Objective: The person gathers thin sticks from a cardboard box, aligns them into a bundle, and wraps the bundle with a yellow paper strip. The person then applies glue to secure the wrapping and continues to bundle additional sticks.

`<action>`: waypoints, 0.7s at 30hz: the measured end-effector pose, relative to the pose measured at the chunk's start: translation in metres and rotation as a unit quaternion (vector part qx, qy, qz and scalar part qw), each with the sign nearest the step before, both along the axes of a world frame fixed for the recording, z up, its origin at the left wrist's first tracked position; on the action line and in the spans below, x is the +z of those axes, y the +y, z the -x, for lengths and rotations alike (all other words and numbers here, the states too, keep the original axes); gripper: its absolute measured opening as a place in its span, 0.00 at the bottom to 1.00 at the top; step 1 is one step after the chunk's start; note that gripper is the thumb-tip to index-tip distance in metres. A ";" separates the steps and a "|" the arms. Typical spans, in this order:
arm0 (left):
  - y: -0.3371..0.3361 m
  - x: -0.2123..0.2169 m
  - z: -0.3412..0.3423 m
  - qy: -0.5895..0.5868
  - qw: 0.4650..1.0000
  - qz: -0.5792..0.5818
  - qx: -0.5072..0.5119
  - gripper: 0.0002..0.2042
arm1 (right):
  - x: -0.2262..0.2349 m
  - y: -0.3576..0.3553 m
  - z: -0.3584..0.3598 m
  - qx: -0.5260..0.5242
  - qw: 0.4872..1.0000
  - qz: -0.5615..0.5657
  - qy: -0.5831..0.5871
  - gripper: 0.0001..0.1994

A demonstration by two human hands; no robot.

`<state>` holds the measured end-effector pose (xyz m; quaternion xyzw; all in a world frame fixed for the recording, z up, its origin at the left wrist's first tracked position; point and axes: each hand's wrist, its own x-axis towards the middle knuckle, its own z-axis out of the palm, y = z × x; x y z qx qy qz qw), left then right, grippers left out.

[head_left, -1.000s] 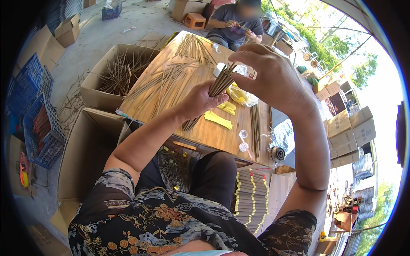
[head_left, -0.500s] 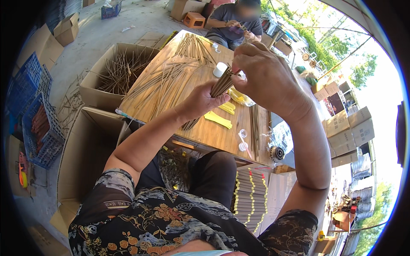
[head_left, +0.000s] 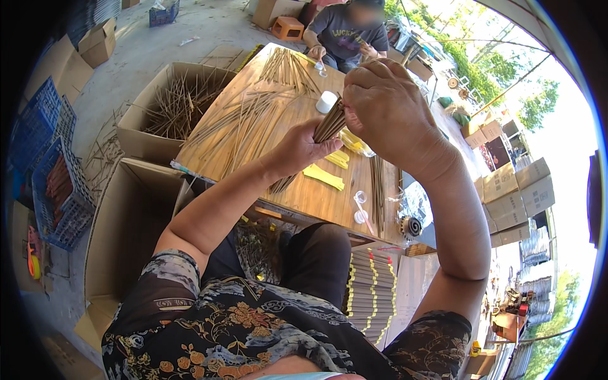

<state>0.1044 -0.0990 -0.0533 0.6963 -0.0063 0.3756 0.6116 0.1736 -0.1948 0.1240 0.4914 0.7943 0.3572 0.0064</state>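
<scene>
My left hand (head_left: 299,149) is closed around a bundle of thin brown sticks (head_left: 330,125) that look like incense sticks, held slantwise above the table with the lower ends showing below the hand. My right hand (head_left: 389,114) is at the bundle's upper end, fingers bent and pressed together; its fingertips are partly hidden, and I cannot make out what they pinch. Beneath the hands lie flat yellow strips (head_left: 324,177) and a clear bag with yellow pieces (head_left: 356,144). A white round container (head_left: 326,102) stands just beyond the bundle.
Loose sticks (head_left: 244,120) cover the wooden table's (head_left: 297,202) left side. More sticks (head_left: 378,190) and small clear cups (head_left: 360,216) lie right. An open carton of sticks (head_left: 142,142) stands left. Yellow-banded bundles (head_left: 370,297) sit by my knee. A co-worker (head_left: 354,38) sits at the far end.
My right hand has shifted slightly at the bundle's top; my left hand stays put. The co-worker's hands have moved apart, one now down by a small cup on the table.
</scene>
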 end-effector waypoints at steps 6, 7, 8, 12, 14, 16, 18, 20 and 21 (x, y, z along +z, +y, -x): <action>0.000 0.006 0.006 0.020 1.000 -0.008 -0.006 0.10 | 0.017 -0.004 -0.010 -0.032 0.973 0.033 0.225 0.10; -0.001 0.006 0.005 0.015 1.000 -0.008 -0.005 0.10 | 0.018 -0.004 -0.010 -0.039 0.974 0.048 0.217 0.10; -0.002 0.006 0.005 0.011 1.000 -0.009 -0.001 0.10 | 0.018 -0.004 -0.011 -0.044 0.975 0.062 0.209 0.10; -0.003 0.004 0.005 -0.008 1.000 -0.007 0.010 0.11 | 0.015 0.002 -0.005 -0.140 0.959 0.133 0.208 0.09; -0.004 0.003 0.004 -0.009 1.000 -0.013 0.012 0.11 | 0.019 0.005 -0.007 -0.154 0.951 0.177 0.201 0.09; -0.005 0.003 0.003 -0.004 1.000 -0.016 0.004 0.11 | 0.025 0.011 -0.014 -0.130 0.943 0.231 0.200 0.08; -0.004 0.003 0.004 0.007 1.000 -0.020 -0.005 0.10 | 0.028 0.018 -0.020 -0.101 0.952 0.240 0.160 0.08; -0.007 0.007 0.007 0.003 1.000 -0.024 0.003 0.10 | 0.028 0.020 -0.018 -0.126 0.952 0.247 0.130 0.07; -0.008 0.008 0.008 0.001 1.000 -0.025 0.008 0.10 | 0.029 0.021 -0.012 -0.164 0.947 0.250 0.120 0.07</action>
